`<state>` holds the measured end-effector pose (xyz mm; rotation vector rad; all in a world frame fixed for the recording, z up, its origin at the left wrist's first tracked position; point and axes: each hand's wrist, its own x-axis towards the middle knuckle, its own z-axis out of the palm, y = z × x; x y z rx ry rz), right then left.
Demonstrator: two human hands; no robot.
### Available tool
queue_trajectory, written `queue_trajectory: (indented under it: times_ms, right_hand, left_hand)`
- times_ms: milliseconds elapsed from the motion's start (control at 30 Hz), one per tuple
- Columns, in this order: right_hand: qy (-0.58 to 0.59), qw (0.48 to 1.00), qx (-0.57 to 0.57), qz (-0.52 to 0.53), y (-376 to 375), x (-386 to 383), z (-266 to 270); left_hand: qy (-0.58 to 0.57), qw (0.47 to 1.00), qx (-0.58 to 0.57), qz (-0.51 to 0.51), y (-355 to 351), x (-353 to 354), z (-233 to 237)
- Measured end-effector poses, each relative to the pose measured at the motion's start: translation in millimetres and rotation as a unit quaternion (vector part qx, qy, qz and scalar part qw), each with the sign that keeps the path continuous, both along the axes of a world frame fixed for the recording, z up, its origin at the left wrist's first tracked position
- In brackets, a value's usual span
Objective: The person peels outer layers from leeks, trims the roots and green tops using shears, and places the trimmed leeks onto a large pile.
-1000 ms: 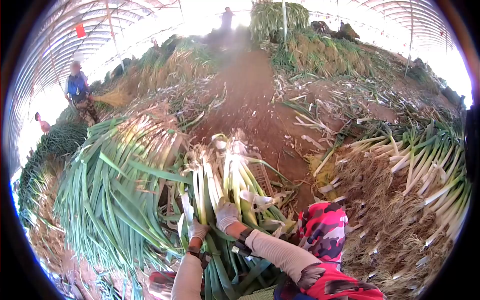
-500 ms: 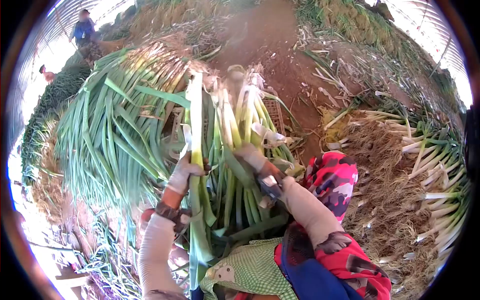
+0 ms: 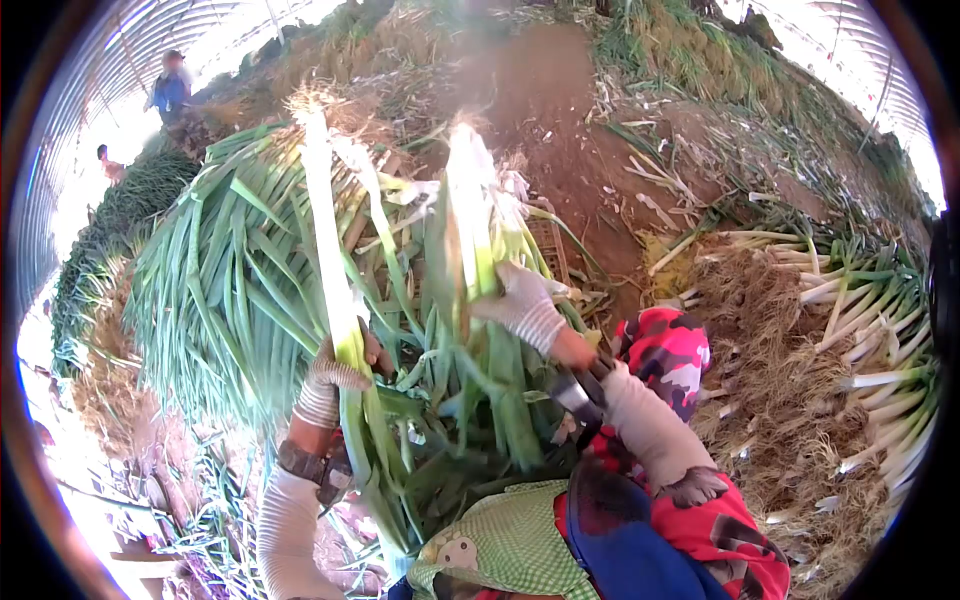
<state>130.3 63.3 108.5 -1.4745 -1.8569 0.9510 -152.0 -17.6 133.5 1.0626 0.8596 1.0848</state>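
Grip is applied by the left hand (image 3: 335,378), with all fingers wrapped tightly round a single leek stalk (image 3: 330,250) where the white shaft passes into green leaf. The right hand (image 3: 522,305) is closed over the upper side of a leek bundle (image 3: 470,210), with the fingers curled down round several shafts. Both hands are covered by white knitted gloves. The left forearm is raised nearly upright. The right forearm is angled up and to the left from a red camouflage-patterned knee (image 3: 665,350). The stalk is held upright, just beside the bundle, in front of a heaped leek pile (image 3: 215,280). The shafts are long, smooth and cylindrical; the leaves are flat, strap-like and limp. The bundle's leaf ends are draped towards a green checked cloth (image 3: 500,545).
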Motion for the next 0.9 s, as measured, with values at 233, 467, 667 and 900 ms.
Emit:
queue_trajectory:
  times_ms: [233, 467, 667, 900]
  right_hand:
    - [0.152, 0.987, 0.036, -0.037, -22, -9, 22]
    - [0.202, 0.976, 0.06, -0.049, -57, -24, 49]
    - [0.145, 0.969, 0.186, 0.069, -92, -49, 26]
    - [-0.075, 0.961, 0.242, 0.11, -109, -58, 47]
  left_hand:
    - [0.019, 0.988, 0.014, -0.152, 18, 4, 4]
    - [0.015, 0.995, -0.029, -0.093, 18, 50, 36]
    - [0.079, 0.996, -0.036, -0.033, 34, 67, 51]
    - [0.163, 0.986, 0.003, 0.023, 47, 82, 59]
